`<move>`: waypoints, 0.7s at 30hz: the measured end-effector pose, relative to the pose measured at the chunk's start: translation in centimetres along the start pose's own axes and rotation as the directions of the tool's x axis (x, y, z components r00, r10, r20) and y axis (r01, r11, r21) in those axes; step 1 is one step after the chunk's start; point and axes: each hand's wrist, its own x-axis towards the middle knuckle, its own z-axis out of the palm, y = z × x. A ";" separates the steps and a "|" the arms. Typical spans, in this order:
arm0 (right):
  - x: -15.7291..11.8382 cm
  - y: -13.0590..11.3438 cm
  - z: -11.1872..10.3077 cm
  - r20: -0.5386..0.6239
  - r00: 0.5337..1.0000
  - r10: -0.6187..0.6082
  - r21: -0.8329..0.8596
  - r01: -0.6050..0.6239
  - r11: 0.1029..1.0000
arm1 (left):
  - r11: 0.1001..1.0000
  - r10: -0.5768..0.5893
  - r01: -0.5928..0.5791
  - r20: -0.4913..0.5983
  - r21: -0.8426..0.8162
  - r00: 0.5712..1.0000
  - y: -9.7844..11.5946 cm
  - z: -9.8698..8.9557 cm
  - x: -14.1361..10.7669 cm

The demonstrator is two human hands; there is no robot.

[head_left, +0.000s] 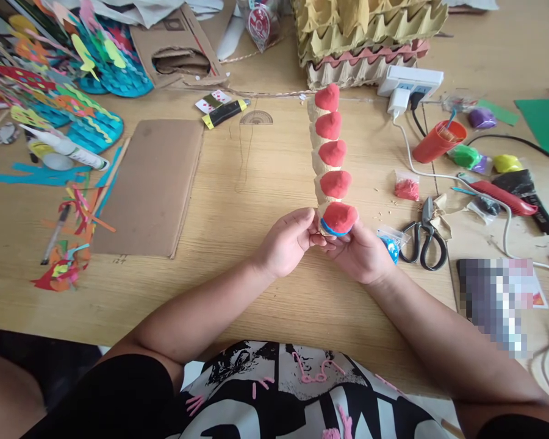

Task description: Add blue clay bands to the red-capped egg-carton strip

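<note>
A strip of egg carton (319, 160) points away from me above the table, its several cups topped with red clay (331, 153). Around the base of the nearest cup runs a band of blue clay (333, 229). My left hand (287, 242) grips the near end from the left, fingers closed. On the other side my right hand (362, 251) holds the same end, its thumb against the nearest cup and its fingers partly hidden beneath. A small bag of blue clay (391, 247) lies just right of my right hand.
Black-handled scissors (424, 239), a red clay bag (407, 186) and a red cup (439, 141) are on the right. Stacked egg trays (366, 36) and a power strip (410, 81) stand behind. Leftward lie cardboard (149, 186), paper scraps (68, 265) and blue paper crafts (94, 128).
</note>
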 end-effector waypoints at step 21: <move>0.4 0.9 -0.9 0.020 0.999 -0.037 0.159 0.033 0.987 | 0.982 0.112 -0.118 0.044 0.147 0.993 -0.8 0.0 -0.2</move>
